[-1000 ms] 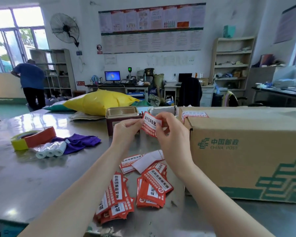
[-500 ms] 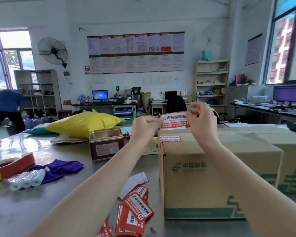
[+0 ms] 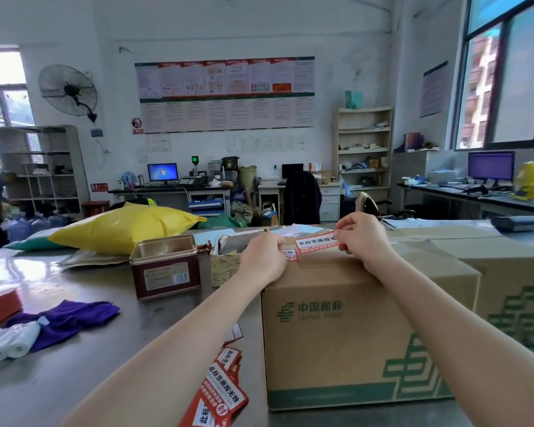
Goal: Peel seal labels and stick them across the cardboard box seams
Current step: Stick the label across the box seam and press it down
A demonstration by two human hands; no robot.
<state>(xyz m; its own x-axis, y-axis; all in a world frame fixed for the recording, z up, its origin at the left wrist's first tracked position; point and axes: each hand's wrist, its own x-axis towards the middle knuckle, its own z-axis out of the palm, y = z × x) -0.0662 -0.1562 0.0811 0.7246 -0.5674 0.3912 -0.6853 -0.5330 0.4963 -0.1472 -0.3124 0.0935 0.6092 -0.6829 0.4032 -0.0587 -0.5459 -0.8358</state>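
A brown cardboard box with green China Post print stands on the steel table before me. Both hands hold a red-and-white seal label stretched just above the box's top near edge. My left hand pinches the label's left end and rests on the box's top corner. My right hand pinches its right end. An earlier stuck label peeks out beside my left hand. A pile of unpeeled seal labels lies on the table left of the box.
A dark red tin and a small open carton stand behind the left hand. A second cardboard box sits to the right. Purple cloth, white rolls and a yellow bag lie left.
Both hands carried the peeled label from in front of me up and over to the box, then lowered it to the box's top edge. My view tilted upward.
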